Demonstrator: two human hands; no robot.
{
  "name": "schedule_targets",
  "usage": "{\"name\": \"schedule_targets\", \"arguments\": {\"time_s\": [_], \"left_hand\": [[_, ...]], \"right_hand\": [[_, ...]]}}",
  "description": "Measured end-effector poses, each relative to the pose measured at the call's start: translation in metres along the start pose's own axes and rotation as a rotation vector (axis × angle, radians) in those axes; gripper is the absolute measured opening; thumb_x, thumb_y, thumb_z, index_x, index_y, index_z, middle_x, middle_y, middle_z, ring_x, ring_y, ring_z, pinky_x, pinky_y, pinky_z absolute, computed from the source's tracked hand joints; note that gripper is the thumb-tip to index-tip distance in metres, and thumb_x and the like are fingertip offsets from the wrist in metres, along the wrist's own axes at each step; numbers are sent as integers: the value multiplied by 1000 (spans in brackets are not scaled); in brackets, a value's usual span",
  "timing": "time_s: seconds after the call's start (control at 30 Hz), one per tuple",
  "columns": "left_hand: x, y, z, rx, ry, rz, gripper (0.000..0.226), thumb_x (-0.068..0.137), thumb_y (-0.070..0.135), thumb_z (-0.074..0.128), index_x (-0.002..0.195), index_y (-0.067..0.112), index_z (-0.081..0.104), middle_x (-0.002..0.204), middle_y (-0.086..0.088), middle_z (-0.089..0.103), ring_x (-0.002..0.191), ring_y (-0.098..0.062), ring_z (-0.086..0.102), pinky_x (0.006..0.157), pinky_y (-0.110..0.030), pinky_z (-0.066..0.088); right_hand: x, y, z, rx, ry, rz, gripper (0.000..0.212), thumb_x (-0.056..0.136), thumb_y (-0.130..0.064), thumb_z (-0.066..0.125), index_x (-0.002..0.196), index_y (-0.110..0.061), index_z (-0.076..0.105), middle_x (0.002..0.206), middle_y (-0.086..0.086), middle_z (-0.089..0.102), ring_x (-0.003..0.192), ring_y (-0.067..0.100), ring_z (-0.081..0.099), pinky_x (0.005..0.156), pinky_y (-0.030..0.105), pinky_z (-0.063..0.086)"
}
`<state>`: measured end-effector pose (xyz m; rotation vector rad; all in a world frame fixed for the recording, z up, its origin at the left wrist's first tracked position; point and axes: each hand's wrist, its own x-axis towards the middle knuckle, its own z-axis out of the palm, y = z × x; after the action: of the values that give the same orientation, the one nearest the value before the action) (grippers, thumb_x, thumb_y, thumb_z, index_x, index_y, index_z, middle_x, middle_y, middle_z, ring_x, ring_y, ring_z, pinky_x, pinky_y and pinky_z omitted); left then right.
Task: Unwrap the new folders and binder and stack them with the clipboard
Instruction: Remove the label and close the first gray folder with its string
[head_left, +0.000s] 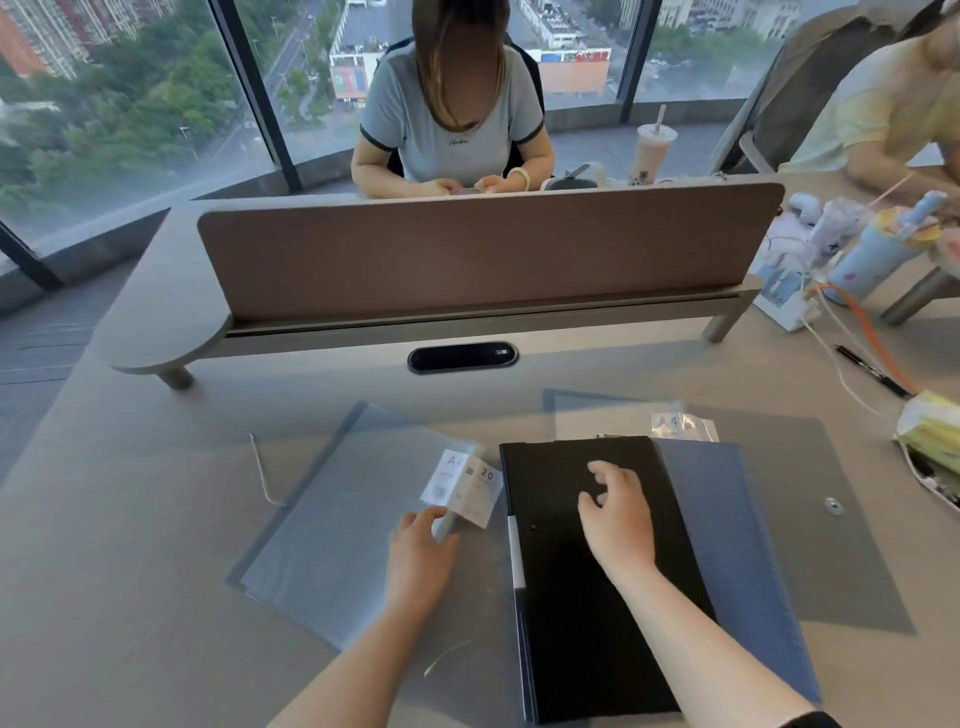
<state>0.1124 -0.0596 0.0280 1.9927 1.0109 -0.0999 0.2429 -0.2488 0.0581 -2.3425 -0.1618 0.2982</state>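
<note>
1. A translucent grey-blue folder (332, 499) lies flat on the desk at the left, angled, with a white paper label reading "A4" and "20" at its right edge.
2. A black binder (571, 597) lies flat beside it, closed, a pale strip along its left spine.
3. A dark blue folder (737, 545) lies under the binder's right side.
4. A grey snap-button folder (831, 519) lies beneath both.

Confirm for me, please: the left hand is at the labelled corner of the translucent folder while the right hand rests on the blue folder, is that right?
Not quite. In the head view the right hand is over the black binder, not the blue folder, which lies under the binder's right side. The left hand is indeed at the labelled corner of the translucent folder.
</note>
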Motion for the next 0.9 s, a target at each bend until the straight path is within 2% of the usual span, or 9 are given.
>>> {"name": "schedule_targets", "arguments": {"time_s": [0.07,0.1,0.27,0.37,0.47,0.6,0.7,0.83,0.9], "left_hand": [[0,-13,-11,76,40,15,45,89,25,60,133,23,54,136,-1,49,126,-25,42,98,-35,40],[0,-18,-15,117,50,17,50,89,29,61,137,24,50,142,-1,46,130,-25,38,101,-37,39],[3,-38,-26,296,5,-17,75,85,48,62,151,29,30,162,-2,19,149,-26,14,117,-42,24],[8,-45,-27,337,-18,-14,82,84,53,61,153,32,22,165,-2,9,151,-26,5,121,-44,14],[15,-47,-27,354,-42,4,85,83,53,62,154,33,19,165,-2,6,152,-26,2,122,-44,11],[22,-52,-25,374,-57,32,88,80,54,63,153,33,20,165,0,7,152,-26,2,122,-42,11],[24,-55,-24,387,-55,39,87,80,55,63,153,33,20,165,1,6,152,-26,0,122,-42,10],[25,-57,-23,383,-59,41,86,81,55,61,153,33,20,165,1,3,152,-24,-3,123,-43,7],[25,-58,-23,371,-54,40,86,81,55,62,153,33,20,165,1,3,152,-24,-3,123,-43,6]], "right_hand": [[0,-21,18,-8,-116,-85,41,94,-16,57,134,-24,52,128,-4,53,91,10,62,84,30,55],[0,-30,27,-27,-173,-113,42,95,-18,56,136,-25,51,129,-5,54,92,10,62,87,34,55],[5,-63,69,-129,-433,-179,50,94,-20,51,143,-24,44,144,-7,45,122,17,54,97,37,49],[16,-74,85,-216,-508,-183,49,93,-20,49,141,-20,42,152,-5,34,121,21,53,94,37,49],[31,-79,100,-330,-538,-163,45,92,-22,48,136,-14,41,151,0,32,108,26,57,84,39,49],[50,-85,115,-390,-541,-126,50,95,-24,44,143,-13,35,149,7,35,114,31,57,90,41,50],[58,-87,121,-438,-555,-73,56,97,-22,44,149,-12,27,153,11,31,127,34,51,99,42,45],[63,-87,126,-447,-525,-34,55,95,-23,41,148,-13,29,150,11,36,129,33,49,100,43,44],[64,-87,127,-458,-505,-21,50,96,-23,40,144,-12,33,147,11,38,125,33,51,96,42,44]]}}
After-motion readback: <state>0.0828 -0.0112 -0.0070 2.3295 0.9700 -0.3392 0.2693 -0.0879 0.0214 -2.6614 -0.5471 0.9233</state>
